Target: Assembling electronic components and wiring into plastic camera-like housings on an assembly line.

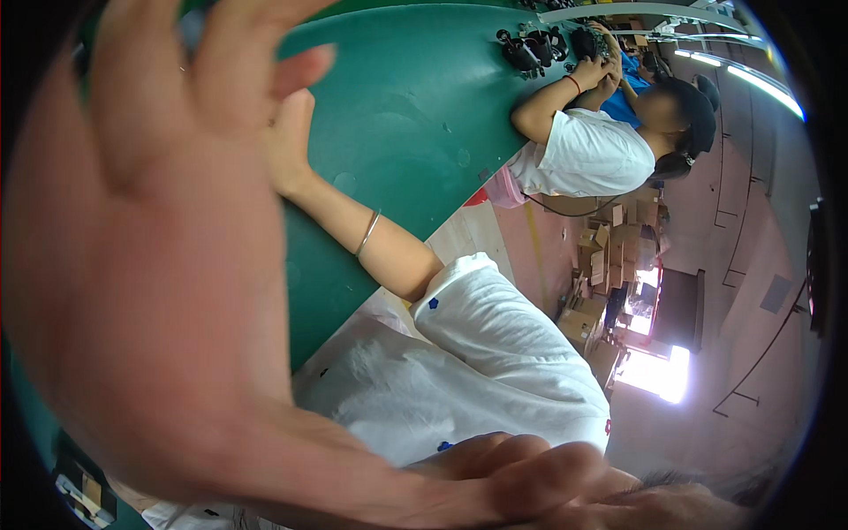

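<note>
We couldn't tell what our far hand [293, 132] held; our near hand [168, 265] spread loosely, nothing visible within. The surface [397, 115] looked stiff, grippable edgewise.

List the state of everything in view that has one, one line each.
Large blurred bare hand: fingers parted, grip unclear.
Thin silver metal bangle: worn on a bare forearm.
Small black objects: clustered on the flat green tabletop.
Brown cardboard boxes: piled, some flaps open.
Long white ceiling lights: lit.
Dark fabric cap: worn by a co-worker.
</note>
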`<state>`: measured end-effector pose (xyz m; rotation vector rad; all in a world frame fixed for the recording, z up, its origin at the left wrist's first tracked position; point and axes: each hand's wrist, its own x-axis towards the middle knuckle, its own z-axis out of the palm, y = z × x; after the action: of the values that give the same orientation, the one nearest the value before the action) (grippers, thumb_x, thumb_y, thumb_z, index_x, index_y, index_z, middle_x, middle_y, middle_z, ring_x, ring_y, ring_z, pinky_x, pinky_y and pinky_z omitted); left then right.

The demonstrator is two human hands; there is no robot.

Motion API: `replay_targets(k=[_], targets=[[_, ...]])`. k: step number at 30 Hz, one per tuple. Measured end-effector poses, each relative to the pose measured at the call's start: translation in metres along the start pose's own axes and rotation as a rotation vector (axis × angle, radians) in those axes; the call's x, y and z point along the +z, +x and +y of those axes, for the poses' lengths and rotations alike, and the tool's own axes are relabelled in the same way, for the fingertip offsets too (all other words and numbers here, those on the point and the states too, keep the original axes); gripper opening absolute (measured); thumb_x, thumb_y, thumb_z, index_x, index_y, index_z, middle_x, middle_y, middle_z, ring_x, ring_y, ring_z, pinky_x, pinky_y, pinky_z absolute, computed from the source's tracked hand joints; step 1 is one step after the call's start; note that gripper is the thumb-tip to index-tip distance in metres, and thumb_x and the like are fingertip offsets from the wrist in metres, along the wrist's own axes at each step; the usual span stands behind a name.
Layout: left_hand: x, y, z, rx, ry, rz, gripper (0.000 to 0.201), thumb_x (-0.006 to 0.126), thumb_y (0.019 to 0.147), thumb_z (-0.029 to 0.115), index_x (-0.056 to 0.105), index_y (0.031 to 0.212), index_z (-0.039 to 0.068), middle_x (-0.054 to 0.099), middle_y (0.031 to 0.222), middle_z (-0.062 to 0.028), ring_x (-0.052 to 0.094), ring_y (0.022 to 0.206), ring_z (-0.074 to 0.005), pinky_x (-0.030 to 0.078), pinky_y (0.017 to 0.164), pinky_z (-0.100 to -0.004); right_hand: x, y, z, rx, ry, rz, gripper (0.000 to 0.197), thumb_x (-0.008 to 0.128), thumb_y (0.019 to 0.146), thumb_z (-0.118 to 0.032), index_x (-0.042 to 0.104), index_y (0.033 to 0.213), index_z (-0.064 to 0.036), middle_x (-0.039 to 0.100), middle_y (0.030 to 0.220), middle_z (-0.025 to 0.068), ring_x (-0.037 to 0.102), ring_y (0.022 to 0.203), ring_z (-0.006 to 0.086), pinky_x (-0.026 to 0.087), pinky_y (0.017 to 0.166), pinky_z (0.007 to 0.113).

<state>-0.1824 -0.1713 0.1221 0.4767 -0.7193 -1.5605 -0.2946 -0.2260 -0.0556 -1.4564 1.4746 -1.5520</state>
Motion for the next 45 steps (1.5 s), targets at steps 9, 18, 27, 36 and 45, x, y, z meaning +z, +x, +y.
replay_targets(k=[9,18,27,36,45], targets=[[0.019,-0.003,0.003,0.062,0.094,0.332,0.103,0.081,0.076,0.034,0.017,0.147,-0.005,0.059,0.120,-0.0154,0.061,0.100,-0.0200,0.045,0.098,-0.0293,-0.002,0.004,-0.003,-0.025,-0.013,0.104,0.010,0.064,0.083,-0.003,0.068,0.090,0.0036,0.057,0.078,0.0056,0.047,0.061,0.0120,0.039,0.053,0.023],[0.044,-0.032,0.009,0.204,0.249,0.323,0.108,0.080,0.074,0.039,0.012,0.148,-0.002,0.048,0.127,-0.0138,0.052,0.108,-0.0207,0.041,0.101,-0.0324,-0.009,0.000,-0.018,-0.079,-0.003,0.162,0.010,0.064,0.082,-0.002,0.067,0.089,0.0035,0.056,0.079,0.0074,0.047,0.059,0.0142,0.040,0.053,0.025],[0.063,-0.047,0.012,0.369,0.362,0.319,0.113,0.079,0.072,0.044,0.007,0.148,0.002,0.038,0.134,-0.0121,0.044,0.116,-0.0213,0.037,0.104,-0.0354,-0.009,0.003,-0.005,-0.150,0.046,0.172,0.011,0.063,0.081,-0.002,0.066,0.089,0.0052,0.056,0.080,0.0109,0.049,0.060,0.0198,0.042,0.055,0.028],[0.073,-0.060,0.023,0.496,0.493,0.357,0.118,0.078,0.071,0.049,0.002,0.149,0.006,0.027,0.141,-0.0104,0.035,0.125,-0.0220,0.032,0.107,-0.0384,-0.011,0.005,-0.001,-0.101,0.005,0.172,0.010,0.064,0.082,-0.003,0.068,0.089,0.0031,0.056,0.077,0.0069,0.047,0.058,0.0133,0.040,0.052,0.025],[0.087,-0.063,0.031,0.623,0.585,0.365,0.123,0.077,0.069,0.054,-0.003,0.150,0.009,0.016,0.149,-0.0088,0.026,0.133,-0.0227,0.028,0.110,-0.0414,-0.007,0.006,0.000,-0.101,0.019,0.177,0.009,0.064,0.082,-0.002,0.068,0.088,0.0035,0.055,0.076,0.0070,0.046,0.057,0.0144,0.040,0.053,0.025]])
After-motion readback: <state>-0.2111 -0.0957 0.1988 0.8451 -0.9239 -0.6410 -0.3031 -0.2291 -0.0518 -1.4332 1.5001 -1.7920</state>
